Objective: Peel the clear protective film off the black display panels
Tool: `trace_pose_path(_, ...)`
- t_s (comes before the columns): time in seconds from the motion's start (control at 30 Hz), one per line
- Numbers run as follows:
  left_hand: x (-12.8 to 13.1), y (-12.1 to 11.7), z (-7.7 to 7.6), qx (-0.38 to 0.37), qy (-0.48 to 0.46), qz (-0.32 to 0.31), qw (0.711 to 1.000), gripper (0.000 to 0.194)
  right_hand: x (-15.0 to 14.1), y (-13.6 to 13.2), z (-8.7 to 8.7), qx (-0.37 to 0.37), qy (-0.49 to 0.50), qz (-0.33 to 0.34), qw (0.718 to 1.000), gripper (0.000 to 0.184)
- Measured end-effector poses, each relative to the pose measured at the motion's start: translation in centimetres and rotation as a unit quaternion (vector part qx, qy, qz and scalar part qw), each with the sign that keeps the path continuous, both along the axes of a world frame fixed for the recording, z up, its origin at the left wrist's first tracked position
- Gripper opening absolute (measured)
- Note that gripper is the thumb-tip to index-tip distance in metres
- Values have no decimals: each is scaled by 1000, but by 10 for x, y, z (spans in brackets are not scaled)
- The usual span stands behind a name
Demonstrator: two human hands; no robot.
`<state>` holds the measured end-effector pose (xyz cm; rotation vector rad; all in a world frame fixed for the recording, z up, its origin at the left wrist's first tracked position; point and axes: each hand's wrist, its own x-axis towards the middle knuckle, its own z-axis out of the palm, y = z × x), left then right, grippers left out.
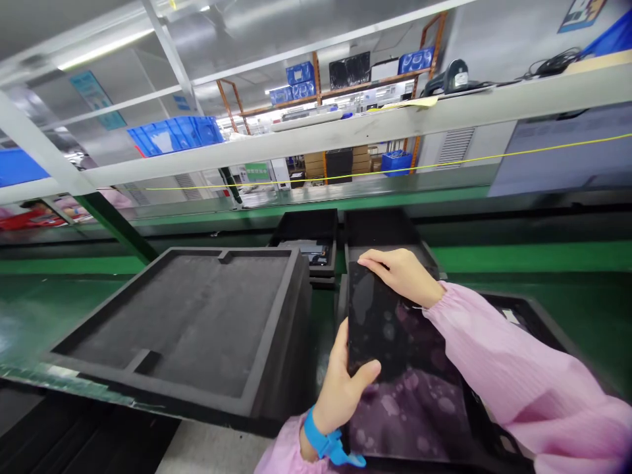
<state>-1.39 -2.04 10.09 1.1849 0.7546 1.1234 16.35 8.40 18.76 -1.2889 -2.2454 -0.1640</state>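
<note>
A glossy black display panel (405, 368) is tilted up in front of me, with pale bubble-like blotches across its face. My left hand (343, 382) grips its left edge, the thumb on the face and the fingers behind. A blue wrist strap (328, 441) circles that wrist. At the top left corner, my right hand (402, 270) pinches the panel's upper edge. Part of the panel's right side is hidden by my pink right sleeve (523, 368). Beneath and behind it, black foam trays are partly covered.
Stacked black foam trays (172, 316) stand on the left, the top one with two small tabs. Further back, one foam tray (303, 227) holds flat parts. Another tray (538, 316) lies right, on the green bench (543, 257). A white shelf beam (276, 145) crosses above.
</note>
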Motion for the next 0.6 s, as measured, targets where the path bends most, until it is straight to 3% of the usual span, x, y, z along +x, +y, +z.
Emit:
trace_pose_path(0.1,1,0,5,-40,-57,-1,998,67,15,11,-17,-36,-31,-53,997,23)
trace_pose_path(0.2,-3,2,12,-77,-92,18,993,64,27,14,-26,-57,-57,-123,989,36)
trace_pose_path(0.27,-6,2,16,-76,-89,39,992,63,27,10,-28,-52,-68,-172,981,42)
trace_pose_path(0.4,-6,-2,23,-45,-55,81,994,62,9,-9,-25,-1,-91,-246,965,38)
trace_pose_path(0.53,-4,-10,31,-38,-54,93,994,60,-3,-25,-21,40,-107,-249,962,30)
trace_pose_path(0.6,-6,-13,35,-43,-64,99,992,59,-1,-29,-22,108,-70,-193,973,23)
